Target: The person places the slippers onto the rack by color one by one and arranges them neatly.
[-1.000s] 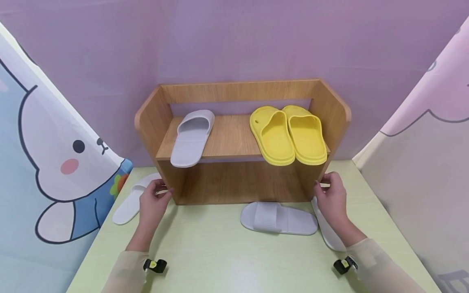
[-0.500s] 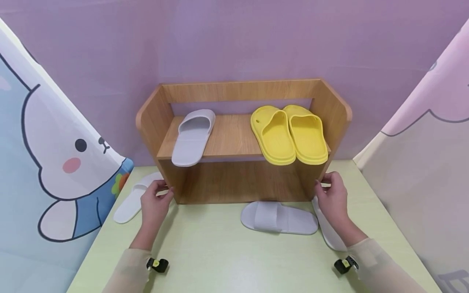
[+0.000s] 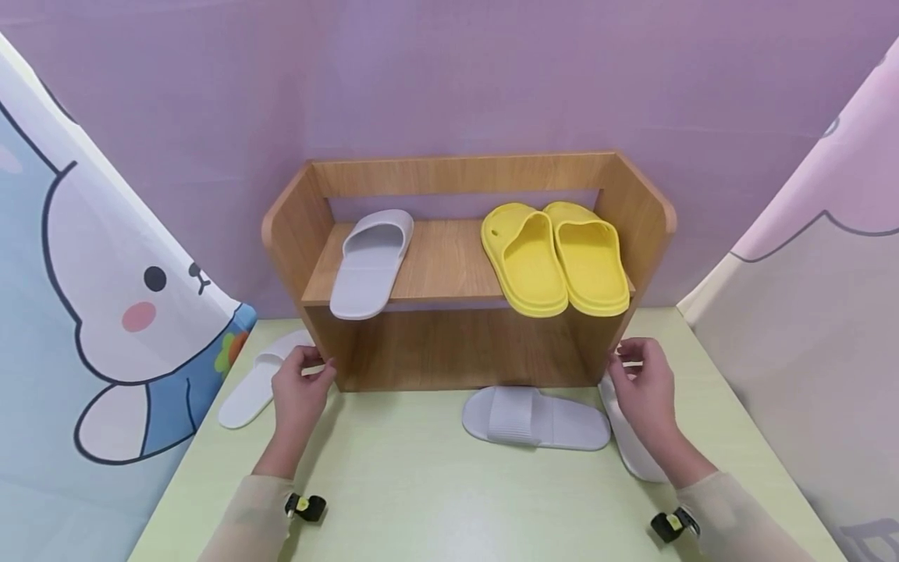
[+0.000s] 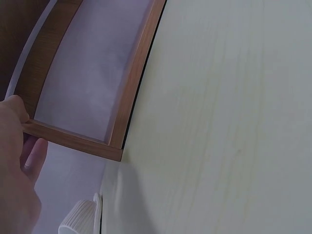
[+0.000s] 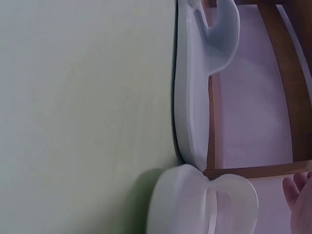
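Observation:
A wooden shoe rack [image 3: 449,176] stands on the table against the purple backdrop. My left hand [image 3: 302,394] pinches the front edge of its left side panel, thumb inside and fingers outside in the left wrist view. Beside the right side panel is my right hand [image 3: 646,390], fingers loosely bent at its outer edge; in the right wrist view the fingertips [image 5: 291,191] sit just outside the panel. On the upper shelf lie one grey slipper [image 3: 365,281] at left and a pair of yellow clogs [image 3: 534,277] at right.
Another grey slipper [image 3: 572,425] lies sideways on the table [image 3: 435,492] before the rack. One white slipper [image 3: 246,398] is left of the rack; a second white slipper [image 3: 635,449] lies partly beneath my right hand. Printed cloths [image 3: 794,328] flank the table.
My right hand has shifted slightly right and come away from the side panel. My left hand keeps its place on the rack. The rack and footwear look unmoved.

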Available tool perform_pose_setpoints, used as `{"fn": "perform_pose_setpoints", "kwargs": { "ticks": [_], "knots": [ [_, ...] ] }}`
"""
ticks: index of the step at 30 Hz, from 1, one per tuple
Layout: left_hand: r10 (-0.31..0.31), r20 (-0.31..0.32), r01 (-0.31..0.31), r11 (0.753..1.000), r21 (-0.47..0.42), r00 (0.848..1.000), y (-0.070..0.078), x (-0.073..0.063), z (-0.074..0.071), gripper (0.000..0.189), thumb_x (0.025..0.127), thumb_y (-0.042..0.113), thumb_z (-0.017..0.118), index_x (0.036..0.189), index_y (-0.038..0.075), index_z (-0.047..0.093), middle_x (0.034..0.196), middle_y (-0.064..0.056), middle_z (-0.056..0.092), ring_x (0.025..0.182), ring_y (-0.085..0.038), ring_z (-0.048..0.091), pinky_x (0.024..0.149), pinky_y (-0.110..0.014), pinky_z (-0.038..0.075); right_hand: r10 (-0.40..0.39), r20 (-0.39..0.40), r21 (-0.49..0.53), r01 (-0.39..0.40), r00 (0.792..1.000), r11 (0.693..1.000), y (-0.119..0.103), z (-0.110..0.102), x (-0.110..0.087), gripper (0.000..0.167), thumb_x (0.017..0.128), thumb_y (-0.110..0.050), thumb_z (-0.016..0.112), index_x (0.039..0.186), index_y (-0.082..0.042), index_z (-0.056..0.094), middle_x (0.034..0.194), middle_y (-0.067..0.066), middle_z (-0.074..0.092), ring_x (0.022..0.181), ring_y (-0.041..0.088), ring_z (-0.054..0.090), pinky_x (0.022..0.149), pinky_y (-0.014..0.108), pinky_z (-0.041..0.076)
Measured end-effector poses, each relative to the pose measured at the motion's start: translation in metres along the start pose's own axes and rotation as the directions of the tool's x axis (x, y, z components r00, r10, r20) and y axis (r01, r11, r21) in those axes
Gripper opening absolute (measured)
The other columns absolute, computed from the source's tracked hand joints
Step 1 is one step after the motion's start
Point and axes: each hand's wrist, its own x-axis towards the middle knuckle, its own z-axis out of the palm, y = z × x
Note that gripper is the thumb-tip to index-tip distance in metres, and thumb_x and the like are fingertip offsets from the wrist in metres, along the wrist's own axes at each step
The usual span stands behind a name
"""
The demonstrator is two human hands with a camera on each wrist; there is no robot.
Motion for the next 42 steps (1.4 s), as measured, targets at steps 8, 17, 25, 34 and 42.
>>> {"fn": "perform_pose_setpoints", "kwargs": {
  "ticks": [8, 17, 25, 34, 42],
  "knots": [
    [-0.016, 0.019, 0.015, 1.000, 0.009, 1.000, 0.004, 0.000, 0.000, 0.023, 0.095, 0.002, 0.083, 0.112, 0.003, 0.068, 0.109, -0.015, 0.076, 0.104, -0.036, 0.079, 0.074, -0.008, 0.056, -0.145, 0.157, 0.021, 0.144, 0.977, 0.989, -0.012, -0.001, -0.025, 0.024, 0.095, 0.011, 0.073, 0.116, 0.006, 0.065, 0.108, 0.013, 0.072, 0.096, 0.017, 0.067, 0.085, 0.018, 0.053],
    [-0.031, 0.029, 0.030, 0.999, 0.019, 0.999, 0.005, 0.000, -0.002, 0.024, 0.096, 0.004, 0.082, 0.114, 0.004, 0.067, 0.110, -0.015, 0.075, 0.107, -0.035, 0.077, 0.075, -0.008, 0.055, -0.169, 0.571, -0.067, 0.251, 0.803, 0.966, -0.020, 0.005, -0.044, 0.072, 0.089, -0.031, 0.095, 0.144, -0.001, 0.059, 0.132, 0.019, 0.064, 0.123, 0.038, 0.062, 0.103, 0.060, 0.054],
    [-0.035, 0.025, 0.035, 0.999, 0.017, 0.999, 0.004, 0.000, -0.001, 0.023, 0.095, 0.005, 0.082, 0.113, 0.004, 0.067, 0.109, -0.014, 0.076, 0.106, -0.033, 0.077, 0.074, -0.008, 0.055, -0.173, 0.640, -0.137, 0.333, 0.748, 0.933, -0.015, 0.006, -0.047, 0.086, 0.076, -0.041, 0.103, 0.144, -0.006, 0.063, 0.139, 0.020, 0.062, 0.128, 0.045, 0.060, 0.103, 0.065, 0.054],
    [-0.031, 0.021, 0.031, 0.999, 0.023, 0.999, 0.004, 0.001, -0.001, 0.023, 0.096, 0.005, 0.082, 0.113, 0.005, 0.066, 0.109, -0.014, 0.075, 0.106, -0.033, 0.076, 0.075, -0.008, 0.055, -0.201, 0.695, -0.178, 0.436, 0.691, 0.882, -0.004, 0.008, -0.050, 0.087, 0.075, -0.037, 0.102, 0.147, -0.003, 0.066, 0.144, 0.019, 0.065, 0.135, 0.045, 0.059, 0.107, 0.064, 0.052],
    [-0.033, 0.027, 0.032, 0.999, 0.023, 0.999, 0.006, -0.001, -0.002, 0.023, 0.096, 0.005, 0.081, 0.114, 0.005, 0.067, 0.110, -0.013, 0.075, 0.107, -0.032, 0.076, 0.076, -0.008, 0.055, -0.215, 0.701, -0.181, 0.461, 0.680, 0.869, -0.003, 0.009, -0.048, 0.084, 0.076, -0.040, 0.102, 0.144, -0.004, 0.070, 0.136, 0.012, 0.068, 0.129, 0.037, 0.062, 0.108, 0.059, 0.053]
  ]
}}
